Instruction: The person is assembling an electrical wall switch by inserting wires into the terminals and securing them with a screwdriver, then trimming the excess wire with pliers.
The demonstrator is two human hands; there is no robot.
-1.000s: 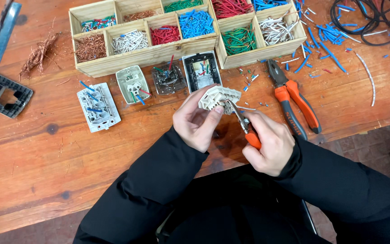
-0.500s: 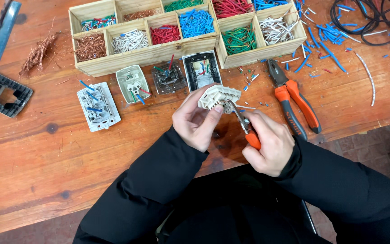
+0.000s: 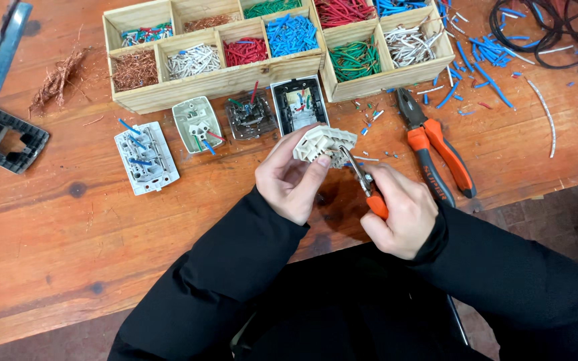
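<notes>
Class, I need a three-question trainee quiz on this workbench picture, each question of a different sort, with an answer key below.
1. True or false: the left hand holds a cream socket module above the wooden table.
2. Which tool does the right hand press into the module?
A. the large orange pliers
B. a small orange-handled tool
C. a hammer
3. Fill in: the compartment of the wooden tray just left of the white wire pieces holds ____ strands.

Key
1. True.
2. B; the large pliers lie untouched on the table to the right.
3. Copper.
</notes>
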